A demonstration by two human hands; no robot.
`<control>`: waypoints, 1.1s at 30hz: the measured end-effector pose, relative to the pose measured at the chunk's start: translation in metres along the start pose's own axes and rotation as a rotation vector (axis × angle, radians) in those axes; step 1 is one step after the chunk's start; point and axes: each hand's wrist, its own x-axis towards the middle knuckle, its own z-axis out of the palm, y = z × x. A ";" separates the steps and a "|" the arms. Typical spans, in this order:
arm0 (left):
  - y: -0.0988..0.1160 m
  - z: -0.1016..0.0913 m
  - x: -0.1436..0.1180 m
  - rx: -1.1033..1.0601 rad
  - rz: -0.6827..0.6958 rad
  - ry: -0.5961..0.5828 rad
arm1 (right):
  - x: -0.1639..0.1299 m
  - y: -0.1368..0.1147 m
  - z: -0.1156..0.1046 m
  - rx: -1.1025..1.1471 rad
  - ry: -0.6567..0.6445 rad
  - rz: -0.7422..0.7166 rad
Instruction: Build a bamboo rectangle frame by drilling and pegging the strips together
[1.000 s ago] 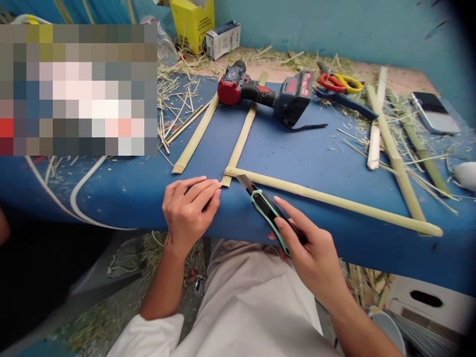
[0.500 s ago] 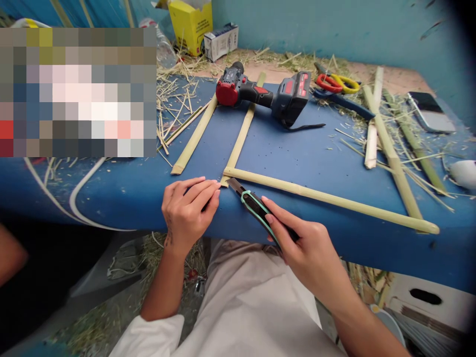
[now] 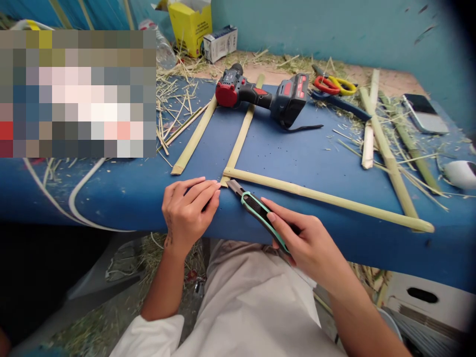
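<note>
Bamboo strips (image 3: pixel 327 199) lay joined as a corner near the front edge of the blue counter (image 3: pixel 297 148), one running toward 3 o'clock, the other (image 3: pixel 241 134) toward 12 o'clock under the drill (image 3: pixel 267 94). The left hand (image 3: pixel 188 208), fingers pressed together, pinned the corner at its 9 o'clock side. The right hand (image 3: pixel 301 238) was closed around a utility knife (image 3: pixel 256 210), blade tip touching the joint. To trim well, the blade probably needed a shallow angle and light strokes away from the holding fingers. Compared with a second earlier, the knife had slid down-left along the strip to the corner; the left hand had not moved.
</note>
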 end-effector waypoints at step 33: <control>0.001 0.000 0.000 0.023 0.020 0.022 | 0.002 -0.004 -0.002 -0.044 0.044 -0.039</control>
